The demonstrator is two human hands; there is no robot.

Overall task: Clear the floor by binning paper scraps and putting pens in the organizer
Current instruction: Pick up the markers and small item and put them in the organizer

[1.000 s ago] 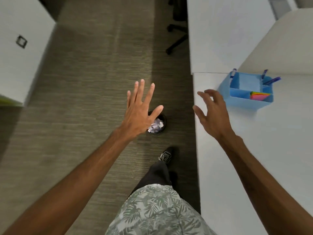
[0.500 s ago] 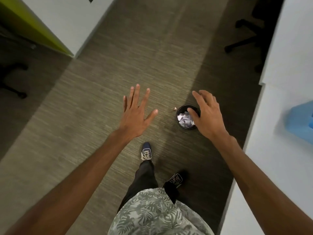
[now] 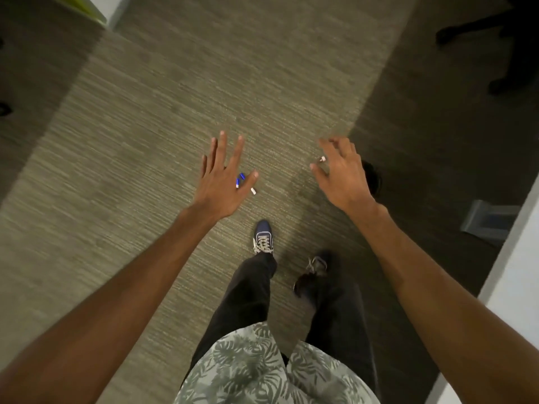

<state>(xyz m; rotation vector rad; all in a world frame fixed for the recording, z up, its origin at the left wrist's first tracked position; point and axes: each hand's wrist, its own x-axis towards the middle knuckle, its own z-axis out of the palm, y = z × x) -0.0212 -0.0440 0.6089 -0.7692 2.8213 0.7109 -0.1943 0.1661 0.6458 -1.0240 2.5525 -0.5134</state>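
Blue pens (image 3: 240, 179) lie on the carpet, mostly hidden behind my left hand (image 3: 222, 179), which is spread open and holds nothing. A white end of one pen (image 3: 253, 191) shows just below my thumb. A small paper scrap (image 3: 322, 159) lies on the floor between the fingers of my right hand (image 3: 341, 174), which hangs above it with fingers curled apart and empty. The black bin (image 3: 372, 177) stands on the floor right behind my right hand, mostly hidden by it. The organizer is out of view.
My two feet (image 3: 263, 236) stand on the grey-green carpet below the hands. A white desk edge (image 3: 513, 275) runs along the right side, with a grey floor box (image 3: 490, 220) beside it. Black chair legs (image 3: 478, 27) show at the top right. A white cabinet corner (image 3: 112, 11) sits top left.
The view has swung left and down: the desk and blue organizer have left the frame, the bin has slid behind my right hand, and blue pens have come into view under my left hand.
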